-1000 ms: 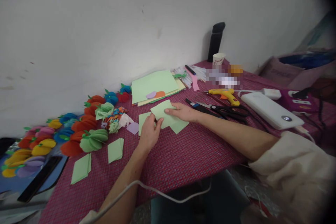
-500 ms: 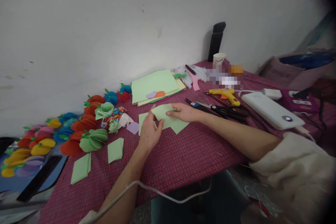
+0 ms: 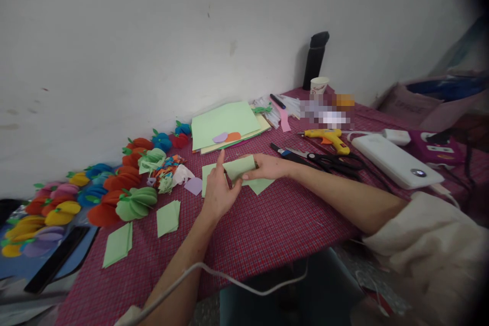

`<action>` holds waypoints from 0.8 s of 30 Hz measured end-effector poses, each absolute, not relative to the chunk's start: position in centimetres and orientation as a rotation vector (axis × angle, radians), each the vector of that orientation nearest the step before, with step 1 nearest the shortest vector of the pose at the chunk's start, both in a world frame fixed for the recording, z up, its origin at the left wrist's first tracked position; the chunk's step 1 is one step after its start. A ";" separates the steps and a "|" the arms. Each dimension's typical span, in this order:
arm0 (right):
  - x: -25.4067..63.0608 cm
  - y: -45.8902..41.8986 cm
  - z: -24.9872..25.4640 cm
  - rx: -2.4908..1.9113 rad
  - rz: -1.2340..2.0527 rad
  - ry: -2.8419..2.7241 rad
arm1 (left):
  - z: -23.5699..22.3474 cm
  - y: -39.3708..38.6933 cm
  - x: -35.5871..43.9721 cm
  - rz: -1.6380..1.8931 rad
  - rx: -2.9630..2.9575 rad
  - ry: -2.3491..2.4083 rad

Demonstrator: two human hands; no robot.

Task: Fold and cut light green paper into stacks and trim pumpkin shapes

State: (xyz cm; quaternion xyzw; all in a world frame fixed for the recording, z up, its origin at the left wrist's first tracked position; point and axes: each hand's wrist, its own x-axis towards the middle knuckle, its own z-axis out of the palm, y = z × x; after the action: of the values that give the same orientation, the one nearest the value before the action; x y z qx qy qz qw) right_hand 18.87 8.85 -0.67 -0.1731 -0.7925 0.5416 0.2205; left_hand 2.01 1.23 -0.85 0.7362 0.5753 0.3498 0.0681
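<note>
Head view: I have a light-green paper square (image 3: 240,167) grasped between both hands, bent into a curve over the middle of the checked tablecloth (image 3: 275,234). My left hand (image 3: 217,191) grips its nine o'clock side, index finger pointing up towards twelve; my right hand (image 3: 267,167) grips it from three o'clock, some fingers hidden behind the paper. My thumbs come close together at its lower edge.

Under and beside it lie more green pieces, one showing at nine o'clock (image 3: 208,177) and one towards five (image 3: 260,186). Taking my held square as the dial's centre, a near stack of small green squares (image 3: 168,218) and a farther one (image 3: 117,245) both sit around eight. Folded paper ornaments (image 3: 137,204) crowd between eight and ten. Large paper sheets (image 3: 225,121) lie towards eleven, a yellow glue gun (image 3: 330,140) between two and three, and black-handled scissors (image 3: 332,163) at three.
</note>
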 end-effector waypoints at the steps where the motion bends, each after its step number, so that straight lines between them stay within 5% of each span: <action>1: 18.9 8.9 -0.7 -0.476 1.519 -2.161 | -0.8 1.2 2.0 1.058 2.225 1.733; 24: 17.4 7.7 -1.3 -0.660 1.663 -1.673 | -1.4 1.0 2.7 1.102 2.005 1.602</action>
State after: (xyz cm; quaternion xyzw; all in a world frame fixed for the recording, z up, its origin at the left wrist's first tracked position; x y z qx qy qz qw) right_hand 17.38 7.68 -1.30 -0.2535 -0.6425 0.6387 0.3390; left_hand 2.69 1.02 -1.40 0.7070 0.5650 0.3885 0.1732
